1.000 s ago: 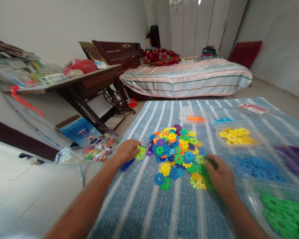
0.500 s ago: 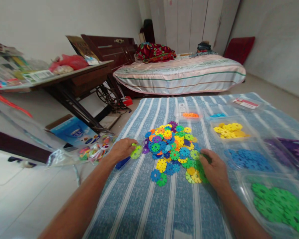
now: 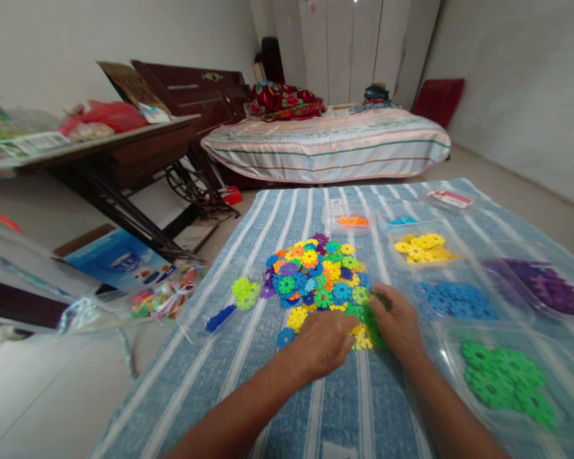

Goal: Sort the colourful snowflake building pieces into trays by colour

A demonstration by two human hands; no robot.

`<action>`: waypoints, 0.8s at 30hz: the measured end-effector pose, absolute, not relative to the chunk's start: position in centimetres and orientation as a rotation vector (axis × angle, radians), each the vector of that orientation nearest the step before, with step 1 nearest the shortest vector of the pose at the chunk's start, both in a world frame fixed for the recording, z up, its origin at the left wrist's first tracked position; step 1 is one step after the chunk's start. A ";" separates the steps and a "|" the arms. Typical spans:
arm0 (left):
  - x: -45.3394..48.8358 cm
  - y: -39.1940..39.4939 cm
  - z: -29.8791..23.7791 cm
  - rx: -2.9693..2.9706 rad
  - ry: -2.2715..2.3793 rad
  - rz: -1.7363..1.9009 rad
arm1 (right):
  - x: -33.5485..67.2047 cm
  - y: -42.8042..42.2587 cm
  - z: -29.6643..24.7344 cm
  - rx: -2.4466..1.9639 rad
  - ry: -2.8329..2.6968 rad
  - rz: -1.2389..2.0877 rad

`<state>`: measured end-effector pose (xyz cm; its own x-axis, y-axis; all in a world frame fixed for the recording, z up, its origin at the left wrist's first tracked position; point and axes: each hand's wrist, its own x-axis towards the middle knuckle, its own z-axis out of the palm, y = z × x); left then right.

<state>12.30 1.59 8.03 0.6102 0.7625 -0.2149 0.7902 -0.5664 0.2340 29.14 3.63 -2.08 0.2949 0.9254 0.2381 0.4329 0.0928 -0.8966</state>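
A heap of colourful plastic snowflake discs (image 3: 310,274) lies on the striped cloth. My left hand (image 3: 323,344) reaches across its near edge, fingers pinched together at a yellow disc (image 3: 362,336); its fingertips are partly hidden, and what they grip, if anything, does not show. On the heap's right side is my right hand (image 3: 399,322), thumb raised and fingers curled around some green discs (image 3: 377,328). Left of the heap, lime-green discs (image 3: 245,293) and dark blue discs (image 3: 220,318) lie in a clear tray (image 3: 196,331).
On the right stand clear boxes with green discs (image 3: 504,376), blue discs (image 3: 456,299), yellow discs (image 3: 423,247) and purple discs (image 3: 538,284). Orange discs (image 3: 353,221) and light blue discs (image 3: 402,220) are farther back. A bed (image 3: 330,146) and a sewing-machine table (image 3: 124,143) stand beyond.
My left hand has left the lime-green discs at the clear tray and moved right to the heap's near edge. The right hand stays by the green discs. The view has turned slightly right.
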 end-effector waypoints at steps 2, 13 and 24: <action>13.6 1.6 7.3 2.526 1.302 -0.167 | 29.1 3.7 -2.1 -1.509 -1.314 0.586; 13.3 1.9 5.7 2.418 1.375 -0.124 | 28.9 3.8 -1.5 -1.509 -1.331 0.527; 12.1 3.7 6.7 2.302 1.289 -0.112 | 28.9 3.8 -1.5 -1.517 -1.340 0.534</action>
